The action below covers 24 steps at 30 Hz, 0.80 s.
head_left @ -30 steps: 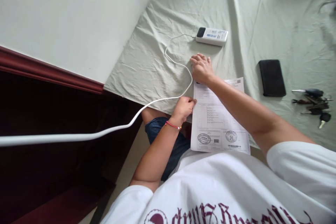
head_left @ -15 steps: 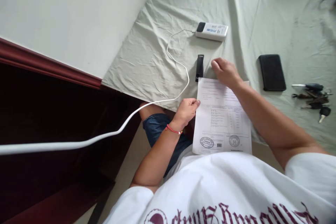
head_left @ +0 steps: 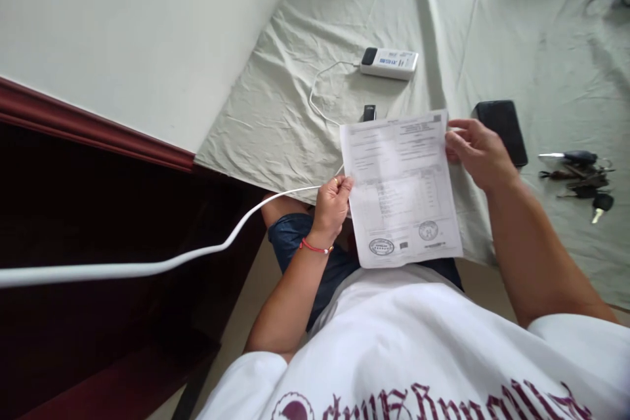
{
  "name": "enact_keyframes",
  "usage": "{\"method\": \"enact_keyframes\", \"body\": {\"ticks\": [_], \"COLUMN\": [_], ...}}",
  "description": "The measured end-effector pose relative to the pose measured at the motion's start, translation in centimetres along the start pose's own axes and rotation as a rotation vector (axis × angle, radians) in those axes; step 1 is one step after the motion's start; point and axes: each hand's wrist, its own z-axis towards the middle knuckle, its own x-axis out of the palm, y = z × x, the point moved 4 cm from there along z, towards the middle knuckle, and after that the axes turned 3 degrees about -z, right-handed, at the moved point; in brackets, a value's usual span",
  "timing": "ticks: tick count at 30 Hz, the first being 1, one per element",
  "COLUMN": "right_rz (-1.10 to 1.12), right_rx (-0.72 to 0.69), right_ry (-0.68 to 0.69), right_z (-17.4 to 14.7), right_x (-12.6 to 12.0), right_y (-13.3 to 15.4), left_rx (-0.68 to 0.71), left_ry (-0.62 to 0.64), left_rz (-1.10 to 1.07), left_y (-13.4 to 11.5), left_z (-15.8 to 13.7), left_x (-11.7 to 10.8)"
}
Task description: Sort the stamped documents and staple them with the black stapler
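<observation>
A pale green cloth [head_left: 275, 92] spreads beneath the things. Across the white shirt [head_left: 418, 341] runs ornate maroon lettering, partly cut off. The printed paper [head_left: 403, 190] spans the cloth's near edge above the lap; its lines are too small to read, but an oval stamp and a round one stand out. The right hand [head_left: 480, 151] pinches its upper right edge, the left hand [head_left: 335, 207] its left edge. Beyond lie keys [head_left: 585, 177], a black rectangular object [head_left: 502, 131] and a white device [head_left: 390, 64] with illegible blue print.
</observation>
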Motion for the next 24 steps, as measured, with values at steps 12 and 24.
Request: {"method": "enact_keyframes", "body": {"ticks": [12,24], "right_rz": [0.214,0.329], "right_rx": [0.033,0.072], "right_ry": [0.123,-0.069], "right_z": [-2.1,-2.0], "right_x": [2.9,2.5], "right_y": [-1.4,-1.7], "left_rx": [0.184,0.215], "left_ry": [-0.170,-0.130], "left_rz": [-0.047,-0.038], "left_y": [0.7,0.2], "left_z": [0.1,0.7], "left_x": [-0.7,1.0]}}
